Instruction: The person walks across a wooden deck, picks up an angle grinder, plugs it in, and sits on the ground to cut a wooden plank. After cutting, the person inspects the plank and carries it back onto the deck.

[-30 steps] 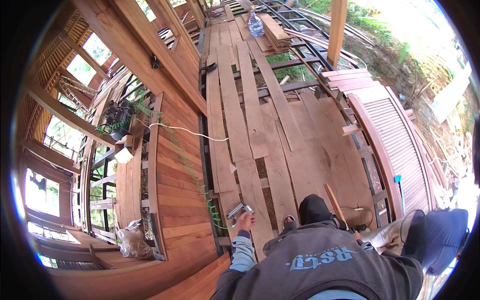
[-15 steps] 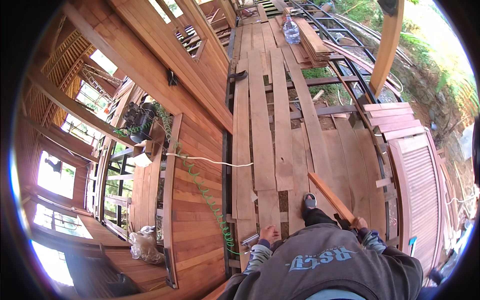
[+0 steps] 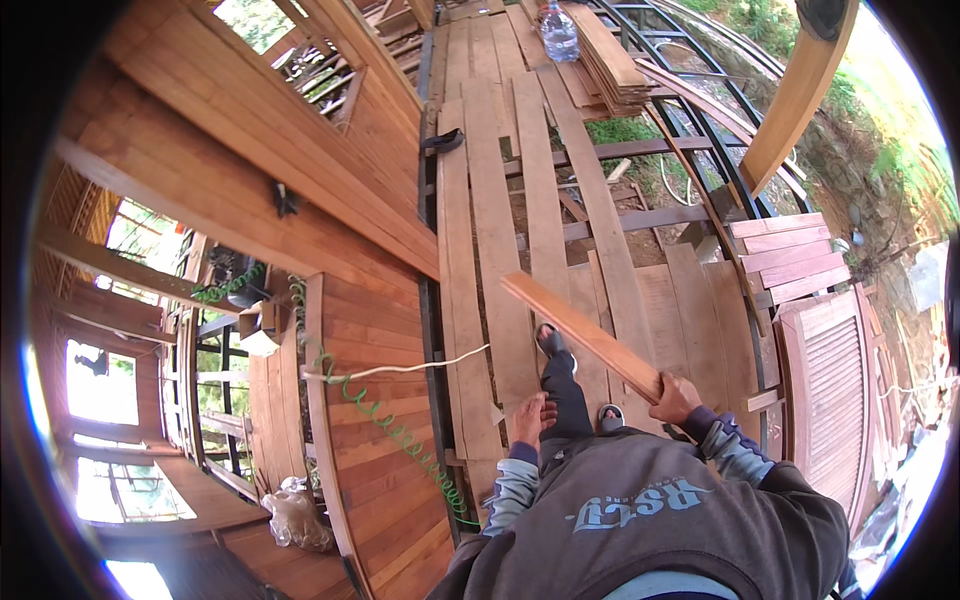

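Gripping a long, flat reddish-brown plank [image 3: 580, 335], the right hand [image 3: 675, 398] clenches its end; left hand [image 3: 533, 415] hangs empty.

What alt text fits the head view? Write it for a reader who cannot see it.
The right hand holds one end of a wooden plank, raised slantwise over loose deck boards on a dark metal frame. The left hand rests on the person's thigh. A white cord crosses the wooden wall at left.

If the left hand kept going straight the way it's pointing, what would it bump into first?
The left hand points down and forward past the dark trouser leg. Most likely it would first meet the loose floor plank just ahead of it, though depth is hard to judge from above.
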The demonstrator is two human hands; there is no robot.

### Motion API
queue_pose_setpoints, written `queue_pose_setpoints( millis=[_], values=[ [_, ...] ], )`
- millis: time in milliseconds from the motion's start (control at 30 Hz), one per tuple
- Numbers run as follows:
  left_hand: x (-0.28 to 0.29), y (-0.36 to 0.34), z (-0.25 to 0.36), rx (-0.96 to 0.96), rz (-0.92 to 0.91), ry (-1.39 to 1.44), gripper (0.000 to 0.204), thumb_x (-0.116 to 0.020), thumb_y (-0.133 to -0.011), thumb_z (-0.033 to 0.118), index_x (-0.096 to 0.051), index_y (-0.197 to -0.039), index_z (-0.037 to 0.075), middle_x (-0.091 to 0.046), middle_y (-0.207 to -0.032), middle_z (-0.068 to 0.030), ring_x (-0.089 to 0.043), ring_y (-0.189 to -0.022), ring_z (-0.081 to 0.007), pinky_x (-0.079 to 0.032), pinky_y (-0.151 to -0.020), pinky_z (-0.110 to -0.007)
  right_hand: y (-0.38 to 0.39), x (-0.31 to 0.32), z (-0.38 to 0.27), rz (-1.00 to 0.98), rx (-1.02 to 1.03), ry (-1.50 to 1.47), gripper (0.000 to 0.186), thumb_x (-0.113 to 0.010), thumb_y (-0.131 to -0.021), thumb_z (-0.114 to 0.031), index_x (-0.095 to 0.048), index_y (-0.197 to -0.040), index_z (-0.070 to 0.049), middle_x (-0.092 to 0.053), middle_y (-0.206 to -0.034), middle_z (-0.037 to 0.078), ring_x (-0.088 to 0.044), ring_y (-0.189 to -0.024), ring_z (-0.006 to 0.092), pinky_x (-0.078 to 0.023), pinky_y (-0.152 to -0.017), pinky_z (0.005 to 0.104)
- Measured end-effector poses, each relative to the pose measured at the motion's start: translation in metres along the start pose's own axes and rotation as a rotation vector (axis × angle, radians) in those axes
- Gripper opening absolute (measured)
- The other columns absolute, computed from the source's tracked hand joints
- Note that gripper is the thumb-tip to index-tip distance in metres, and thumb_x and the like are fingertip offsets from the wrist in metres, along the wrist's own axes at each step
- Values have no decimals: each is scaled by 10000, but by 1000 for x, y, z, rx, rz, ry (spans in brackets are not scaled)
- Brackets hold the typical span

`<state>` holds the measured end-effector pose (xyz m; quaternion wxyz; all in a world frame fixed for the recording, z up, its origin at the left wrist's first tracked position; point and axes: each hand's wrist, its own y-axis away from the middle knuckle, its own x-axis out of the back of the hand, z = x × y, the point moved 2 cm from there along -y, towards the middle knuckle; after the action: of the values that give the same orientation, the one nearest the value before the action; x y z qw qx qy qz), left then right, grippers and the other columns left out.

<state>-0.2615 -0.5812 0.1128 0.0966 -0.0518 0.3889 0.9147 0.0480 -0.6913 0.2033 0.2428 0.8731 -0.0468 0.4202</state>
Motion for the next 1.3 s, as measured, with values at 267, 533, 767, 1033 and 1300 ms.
queue_pose_setpoints(
  millis=[267,533,767,1033,1300],
  values=[
    [-58,-151,144,71,-431,278,569,-650,-897,483,-515,-1279,83,-628,-1146,-60,-620,-1002,-190,-533,-807,-374,-167,53,-101,-97,183,9,588,-684,-618,-246,-522,-1108,34,-632,-970,266,-626,-890,447,-515,-783,487],
    [-75,-222,328,-65,-719,544,605,-749,-838,311,-483,-1308,39,-592,-1232,-150,-558,-1164,-299,-501,-916,-437,-317,105,-208,-149,354,-52,619,-741,-621,-244,-500,-1115,42,-622,-973,271,-607,-929,453,-495,-814,477],
    [-76,-325,387,-5,-556,411,590,-758,-801,288,-517,-1260,7,-607,-1223,-164,-528,-1202,-296,-415,-999,-444,-429,128,-224,-191,360,21,840,-779,-596,-311,-462,-1280,60,-611,-1096,264,-616,-994,427,-508,-863,449],
    [-115,-457,485,-39,-399,473,477,-758,-800,108,-560,-1224,14,-635,-1120,-94,-617,-1050,-231,-506,-915,-385,-591,171,-241,-116,418,-31,726,-783,-646,-281,-487,-1234,24,-629,-1038,240,-622,-969,431,-512,-827,453],
    [-178,-580,658,-191,-351,477,531,-810,-776,194,-556,-1207,17,-629,-1137,-133,-607,-1058,-259,-496,-954,-404,-788,262,-286,-122,482,-103,618,-731,-639,-227,-527,-1162,30,-636,-966,248,-629,-903,436,-508,-775,477]
  ],
)
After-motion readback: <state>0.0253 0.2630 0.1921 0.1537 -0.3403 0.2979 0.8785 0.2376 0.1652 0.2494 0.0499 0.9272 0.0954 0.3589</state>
